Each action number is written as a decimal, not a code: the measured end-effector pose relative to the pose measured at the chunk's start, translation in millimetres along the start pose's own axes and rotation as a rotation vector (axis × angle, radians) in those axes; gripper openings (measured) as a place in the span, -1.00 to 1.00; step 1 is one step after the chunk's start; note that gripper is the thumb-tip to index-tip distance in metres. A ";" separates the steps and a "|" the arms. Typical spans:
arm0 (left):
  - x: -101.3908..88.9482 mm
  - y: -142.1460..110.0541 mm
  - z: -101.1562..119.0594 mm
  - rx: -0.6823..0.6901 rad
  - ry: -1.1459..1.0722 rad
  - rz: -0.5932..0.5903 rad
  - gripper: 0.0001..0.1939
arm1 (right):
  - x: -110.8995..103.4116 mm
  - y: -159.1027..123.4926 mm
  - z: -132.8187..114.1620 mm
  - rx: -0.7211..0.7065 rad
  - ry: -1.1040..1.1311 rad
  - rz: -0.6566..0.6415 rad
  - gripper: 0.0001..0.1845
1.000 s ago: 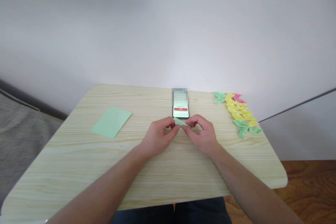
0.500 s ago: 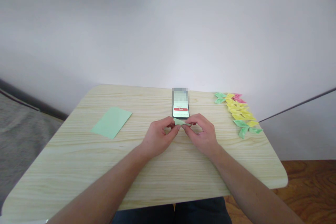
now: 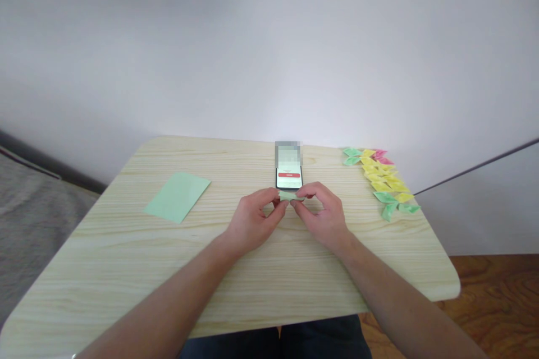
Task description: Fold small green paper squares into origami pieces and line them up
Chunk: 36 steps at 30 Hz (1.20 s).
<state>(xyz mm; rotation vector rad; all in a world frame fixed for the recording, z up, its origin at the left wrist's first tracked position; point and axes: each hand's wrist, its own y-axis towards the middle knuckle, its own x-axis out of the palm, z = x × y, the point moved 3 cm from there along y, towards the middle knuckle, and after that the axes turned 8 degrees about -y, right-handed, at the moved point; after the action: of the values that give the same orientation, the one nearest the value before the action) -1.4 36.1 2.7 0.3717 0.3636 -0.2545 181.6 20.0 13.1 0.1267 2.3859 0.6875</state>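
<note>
A small folded piece of green paper [image 3: 288, 196] is pinched between both hands near the middle of the table. My left hand [image 3: 255, 217] grips its left end with thumb and index finger. On the opposite end, the fingertips of my right hand [image 3: 322, 213] are closed, the thumbs nearly meeting at its lower edge. The fingers partly cover the paper, so its exact fold is hard to make out. Just beyond it stands a phone [image 3: 289, 176] with a lit screen and a red bar, its upper part blurred out.
Flat green sheets [image 3: 178, 197] of paper lie at the left. Toward the right edge, several folded yellow papers [image 3: 383, 175] sit in a row with green folded papers [image 3: 388, 205] and a pink folded paper [image 3: 382, 157]. A white wall [image 3: 269, 56] rises behind the wooden table [image 3: 269, 280].
The green paper between my fingers has tilted slightly, its left corner now lower and its top edge flatter. Both hands keep nearly the same place and hold.
</note>
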 end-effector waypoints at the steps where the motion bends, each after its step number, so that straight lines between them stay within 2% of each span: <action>1: 0.1 -0.3 -0.3 0.010 0.007 0.005 -0.83 | -0.2 -0.1 0.0 0.006 0.001 0.000 -0.87; 9: -0.6 -1.8 -2.3 0.088 0.073 0.038 -0.89 | -3.0 3.5 -3.0 0.012 0.104 -0.036 -0.86; 16: -1.5 -0.8 1.6 0.111 0.104 0.081 -0.89 | -2.1 3.2 -1.8 -0.024 0.066 -0.006 -0.89; 28: -0.3 -1.2 4.5 0.086 0.091 0.078 -0.82 | -2.1 1.4 -4.2 -0.077 0.007 0.061 -0.86; 32: -1.0 -0.8 3.4 0.073 -0.007 0.094 -0.92 | -1.3 0.9 -2.6 -0.020 0.020 0.029 -0.91; 36: -1.7 1.1 1.2 0.019 -0.154 0.076 -0.89 | 1.6 -0.4 0.9 0.081 0.097 -0.059 -0.93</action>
<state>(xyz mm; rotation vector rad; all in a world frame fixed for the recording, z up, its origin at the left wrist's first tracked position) -2.2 37.0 4.8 0.3809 0.1953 -0.2108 180.9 20.4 11.4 0.0579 2.5012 0.5812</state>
